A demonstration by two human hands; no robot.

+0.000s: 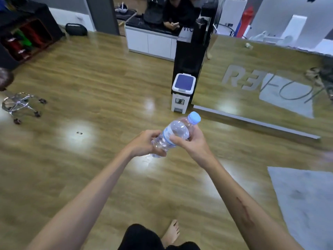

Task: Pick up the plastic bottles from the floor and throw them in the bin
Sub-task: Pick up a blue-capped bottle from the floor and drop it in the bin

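A clear plastic bottle [175, 131] with a light blue cap is held in the air in front of me, tilted with its cap up and to the right. My left hand [146, 143] grips its lower end. My right hand [191, 140] grips its upper body just under the neck. A white pedal bin [182, 93] with a closed blue lid stands on the wooden floor beyond the bottle, beside a tall black unit.
A tall black unit [191, 56] and a mirrored wall panel [261, 83] stand right of the bin. A white cabinet [151, 42] is behind. A chrome stool base [20, 105] sits at far left, a grey mat [306, 199] at lower right.
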